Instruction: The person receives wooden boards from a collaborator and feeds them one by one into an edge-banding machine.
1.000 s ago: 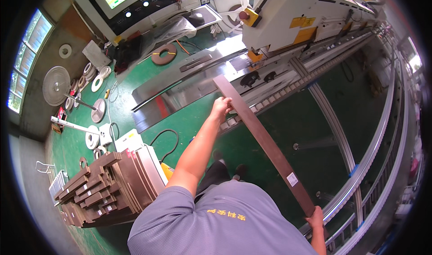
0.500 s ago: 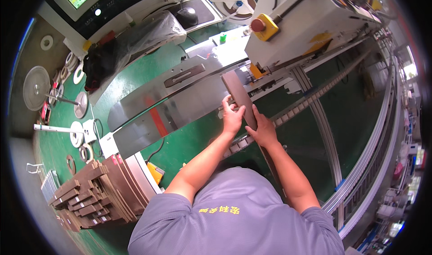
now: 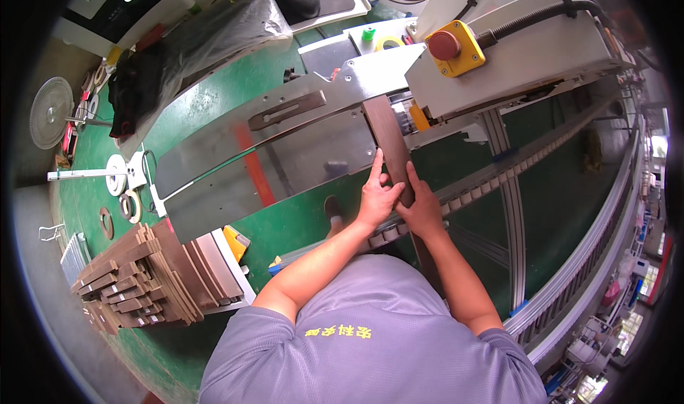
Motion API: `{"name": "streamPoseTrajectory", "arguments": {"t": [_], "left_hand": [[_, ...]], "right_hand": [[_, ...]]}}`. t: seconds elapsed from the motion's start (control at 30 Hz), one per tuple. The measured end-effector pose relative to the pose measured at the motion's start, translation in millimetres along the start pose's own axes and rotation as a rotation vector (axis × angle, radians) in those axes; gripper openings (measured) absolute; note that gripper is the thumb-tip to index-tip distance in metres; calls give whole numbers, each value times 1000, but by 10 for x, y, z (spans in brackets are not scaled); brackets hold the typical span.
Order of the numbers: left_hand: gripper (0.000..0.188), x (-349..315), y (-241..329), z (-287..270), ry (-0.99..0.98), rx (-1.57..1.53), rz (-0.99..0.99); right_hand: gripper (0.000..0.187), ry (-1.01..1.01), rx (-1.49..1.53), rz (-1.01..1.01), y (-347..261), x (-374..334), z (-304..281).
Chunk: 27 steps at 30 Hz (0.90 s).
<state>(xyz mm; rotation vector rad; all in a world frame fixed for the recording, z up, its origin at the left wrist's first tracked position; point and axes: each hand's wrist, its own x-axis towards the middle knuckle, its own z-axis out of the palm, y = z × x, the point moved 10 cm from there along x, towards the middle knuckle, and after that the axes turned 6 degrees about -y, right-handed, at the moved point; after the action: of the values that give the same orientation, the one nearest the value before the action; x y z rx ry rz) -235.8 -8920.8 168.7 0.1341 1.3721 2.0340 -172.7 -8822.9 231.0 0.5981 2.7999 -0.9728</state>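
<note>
A long, narrow brown wood-grain board (image 3: 388, 130) points away from me, its far end on the metal machine table (image 3: 313, 154) beside the white machine housing (image 3: 513, 62). My left hand (image 3: 379, 196) grips the board's left edge, index finger stretched along it and the other fingers curled. On the right edge, my right hand (image 3: 422, 208) is closed round the board with its fingers pointing forward. The board's near part runs down between my forearms and is partly hidden by my hands and body. Just right of its far end sits an orange-yellow block (image 3: 419, 117).
A red stop button (image 3: 443, 45) on a yellow box juts from the housing. The roller track (image 3: 491, 183) and aluminium rails (image 3: 513, 226) lie to the right. Stacked brown boards (image 3: 157, 276) stand at lower left. A plastic-covered bundle (image 3: 214, 40) lies beyond the table.
The board's far end has come closer to the housing and lies against the table. My left index finger has straightened along the edge. My view has shifted nearer the machine.
</note>
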Motion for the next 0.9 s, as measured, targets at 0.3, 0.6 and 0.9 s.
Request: {"name": "streamPoseTrajectory", "arguments": {"t": [0.3, 0.6, 0.9], "left_hand": [[93, 19, 14, 95, 1, -3, -69], [94, 145, -22, 326, -39, -1, -84], [94, 447, -121, 758, 1, 236, -36]], "right_hand": [[89, -17, 32, 10, 69, 34, -51], [94, -98, 91, 71, 279, 119, -166], [95, -63, 138, 16, 653, 262, -583]]}}
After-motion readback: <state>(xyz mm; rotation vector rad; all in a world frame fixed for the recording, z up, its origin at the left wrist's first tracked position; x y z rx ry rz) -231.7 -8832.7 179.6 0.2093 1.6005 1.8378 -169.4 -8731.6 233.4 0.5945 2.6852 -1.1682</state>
